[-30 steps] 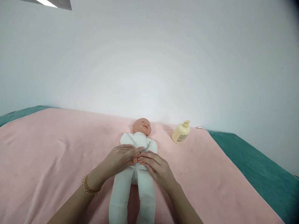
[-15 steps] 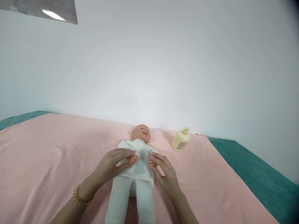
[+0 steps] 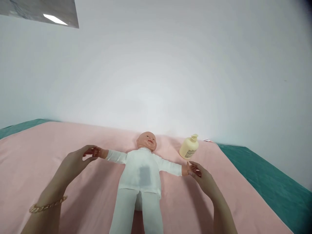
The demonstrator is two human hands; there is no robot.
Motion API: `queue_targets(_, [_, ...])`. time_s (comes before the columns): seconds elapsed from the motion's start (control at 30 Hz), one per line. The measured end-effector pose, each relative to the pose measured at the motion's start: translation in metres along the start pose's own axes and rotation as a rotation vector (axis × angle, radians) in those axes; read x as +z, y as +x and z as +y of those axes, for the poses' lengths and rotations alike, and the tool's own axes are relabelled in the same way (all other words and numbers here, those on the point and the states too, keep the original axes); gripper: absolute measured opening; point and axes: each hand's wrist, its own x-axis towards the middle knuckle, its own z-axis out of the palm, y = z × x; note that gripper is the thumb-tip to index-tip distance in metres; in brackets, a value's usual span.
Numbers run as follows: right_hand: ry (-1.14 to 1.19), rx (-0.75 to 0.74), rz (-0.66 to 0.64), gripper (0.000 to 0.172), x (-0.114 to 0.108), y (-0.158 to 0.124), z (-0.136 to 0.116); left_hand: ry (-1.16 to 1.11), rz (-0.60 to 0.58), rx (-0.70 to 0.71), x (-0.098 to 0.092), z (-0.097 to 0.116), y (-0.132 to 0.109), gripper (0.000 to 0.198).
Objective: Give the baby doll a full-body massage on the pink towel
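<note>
Label (image 3: 190,153) (print illegible) on bottle (image 3: 188,147) near doll (image 3: 140,172)

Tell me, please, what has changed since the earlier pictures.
The left hand moved outward left, the right hand outward right, spreading the arms of the bald baby doll in white clothes from its belly. Both still hold the doll's hands. A grey rectangular patch now shows there. Unchanged: the doll lies face-up; the pale yellow pump bottle stands on the pink cloth.
</note>
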Motion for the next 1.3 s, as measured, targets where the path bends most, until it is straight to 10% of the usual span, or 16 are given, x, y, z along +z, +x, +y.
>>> queue_targets(0.2, [-0.041, 0.021, -0.265, 0.05, -0.001, 0.001, 0.018, 0.234, -0.265, -0.139, 0.007, -0.018, 0.006, 0.021])
queue_targets(0.43, [-0.252, -0.022, -0.108, 0.017, 0.002, -0.001, 0.016, 0.264, -0.357, -0.132, 0.012, -0.023, 0.009, 0.018])
queue_targets(0.87, [0.25, -0.07, -0.048, 0.048, -0.017, -0.01, -0.006, -0.175, 0.045, -0.103, 0.001, -0.005, 0.002, 0.035])
queue_targets(1.13, [0.452, -0.321, 0.033, 0.047, 0.022, -0.016, -0.029, -0.286, 0.211, 0.108, 0.014, 0.054, -0.021, 0.035])
queue_targets(1.3, [0.36, -0.576, -0.007, 0.036, 0.051, -0.032, -0.046, -0.332, 0.138, 0.603, 0.044, 0.082, -0.033, 0.025])
